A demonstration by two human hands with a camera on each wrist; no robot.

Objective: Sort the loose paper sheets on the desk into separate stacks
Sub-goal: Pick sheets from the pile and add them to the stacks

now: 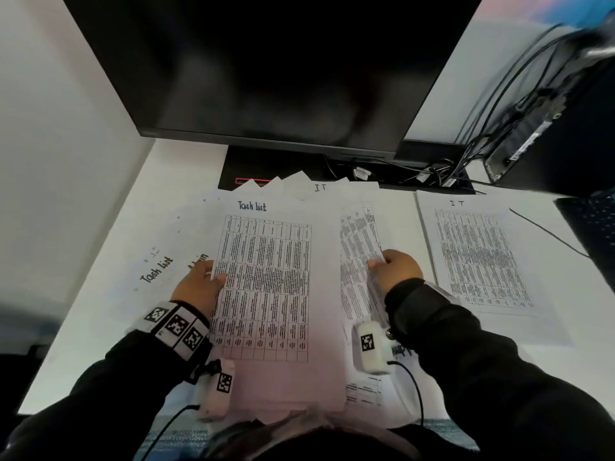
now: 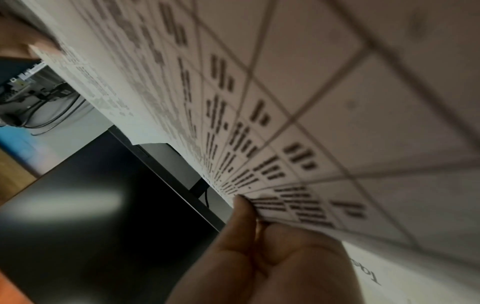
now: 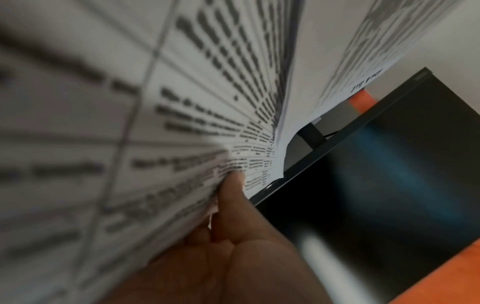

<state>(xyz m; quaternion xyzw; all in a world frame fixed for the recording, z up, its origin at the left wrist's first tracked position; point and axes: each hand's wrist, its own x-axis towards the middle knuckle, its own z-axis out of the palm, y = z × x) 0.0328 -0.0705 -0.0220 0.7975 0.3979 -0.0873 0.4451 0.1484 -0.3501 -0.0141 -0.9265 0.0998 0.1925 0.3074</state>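
Observation:
A bundle of printed sheets is held up over the white desk (image 1: 100,327). Its top sheet (image 1: 266,287) carries a table headed "Task list". My left hand (image 1: 199,287) pinches the bundle's left edge, thumb on top; the left wrist view shows that thumb (image 2: 240,216) on the paper (image 2: 337,123). My right hand (image 1: 396,271) pinches a curled sheet (image 1: 357,261) at the bundle's right side, and its thumb (image 3: 231,195) shows on that sheet (image 3: 130,123) in the right wrist view. A sheet headed "IT" (image 1: 479,254) lies flat at the right. A "Task list" sheet (image 1: 156,271) lies at the left.
A dark monitor (image 1: 266,68) stands close behind the papers on its black base (image 1: 266,171). Cables (image 1: 432,171) and a dark computer case (image 1: 549,144) sit at the back right. A black keyboard corner (image 1: 592,227) shows at the right edge.

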